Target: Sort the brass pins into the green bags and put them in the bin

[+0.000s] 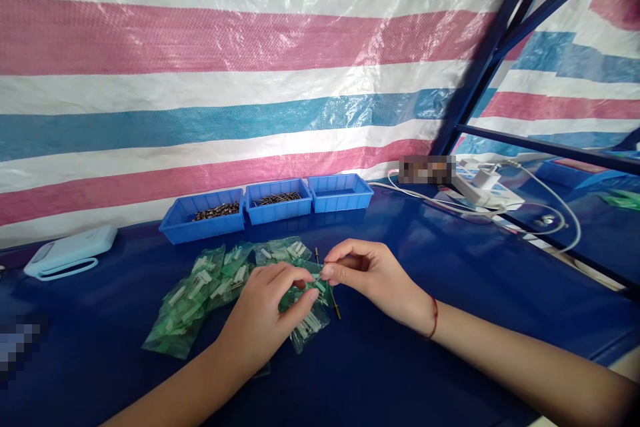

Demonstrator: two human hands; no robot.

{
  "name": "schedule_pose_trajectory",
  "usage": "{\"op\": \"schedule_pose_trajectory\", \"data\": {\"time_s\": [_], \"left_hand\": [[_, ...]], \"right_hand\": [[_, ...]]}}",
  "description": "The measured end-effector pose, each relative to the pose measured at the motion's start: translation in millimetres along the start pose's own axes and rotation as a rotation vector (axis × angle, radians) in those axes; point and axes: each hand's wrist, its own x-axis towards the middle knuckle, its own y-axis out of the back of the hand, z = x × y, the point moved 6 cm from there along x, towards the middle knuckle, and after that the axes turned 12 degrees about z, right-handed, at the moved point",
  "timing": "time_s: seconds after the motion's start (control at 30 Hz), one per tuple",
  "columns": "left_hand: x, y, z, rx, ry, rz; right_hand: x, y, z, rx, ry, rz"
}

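Note:
My left hand point(273, 303) is over a heap of small green plastic bags, its thumb and forefinger apart with a gap between the tips. My right hand point(370, 280) is closed in a pinch at the upper edge of a green plastic bag point(320, 287); the exact grip is partly hidden by the fingertips. Just below the hands lies another bag with pale slim pieces inside point(307, 328). A thin brownish metal pin point(337, 305) shows beside the bag, under my right hand. More filled green bags point(187, 300) are heaped left of my left hand.
Three blue bins stand in a row at the back: two with metal pieces, a left bin point(173, 230) and a middle bin point(255, 215), and a right bin point(340, 203). A pale blue device point(75, 250) lies left. A power strip point(487, 190) with white cables lies right, near a blue metal frame point(475, 93).

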Motion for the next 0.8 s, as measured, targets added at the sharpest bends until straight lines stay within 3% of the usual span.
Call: {"op": "schedule_pose_trajectory", "data": {"time_s": [0.33, 0.5, 0.8], "left_hand": [[0, -1.5, 2, 0.022, -0.017, -0.011], [1, -2.1, -1, -0.014, 0.020, -0.020], [1, -0.3, -4, -0.048, 0.081, -0.002]], "right_hand": [[-2, 0, 6, 0.053, -0.069, 0.022], [-4, -4, 7, 0.041, -0.078, -0.040], [-8, -6, -9, -0.283, 0.196, -0.115]]}}
